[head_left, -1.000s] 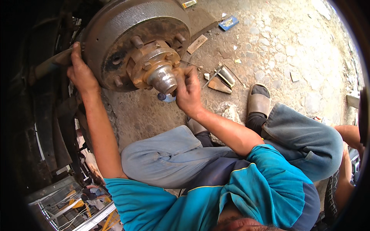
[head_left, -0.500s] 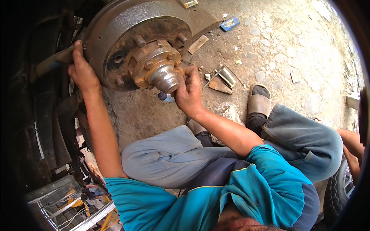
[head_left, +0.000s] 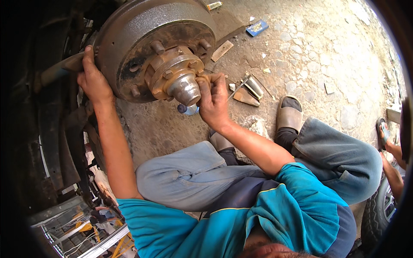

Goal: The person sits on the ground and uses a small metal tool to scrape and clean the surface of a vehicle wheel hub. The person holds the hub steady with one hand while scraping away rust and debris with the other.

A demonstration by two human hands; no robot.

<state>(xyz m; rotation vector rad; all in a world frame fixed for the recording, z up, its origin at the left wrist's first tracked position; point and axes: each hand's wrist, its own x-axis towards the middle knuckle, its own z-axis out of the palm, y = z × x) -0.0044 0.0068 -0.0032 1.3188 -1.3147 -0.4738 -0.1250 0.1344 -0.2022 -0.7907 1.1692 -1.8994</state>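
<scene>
A dark, worn brake drum (head_left: pixel 118 56) with wheel studs stands in front of me, at the upper left. From its middle sticks out a rusty hub (head_left: pixel 172 69) ringed with bolts, ending in a shiny metal cap (head_left: pixel 184 89). My left hand (head_left: pixel 95 84) grips the drum's left edge, its thumb up and its other fingers hidden behind the rim. At the hub's right side my right hand (head_left: pixel 213 101) has its fingers curled in against the flange near a bolt. Whatever those fingers pinch is hidden by them.
On the ground to the right lie metal wedge-like pieces (head_left: pixel 247 95), a wood block (head_left: pixel 222 50) and a blue box (head_left: pixel 257 28). A plastic bottle (head_left: pixel 189 109) shows below the hub. Dark vehicle parts fill the left side. Another person's legs (head_left: pixel 392 165) and a tyre (head_left: pixel 376 210) are at the right edge.
The drum and hub sit slightly farther right, and both my hands have shifted slightly with them. Another person's sandalled foot has come into view at the right edge.
</scene>
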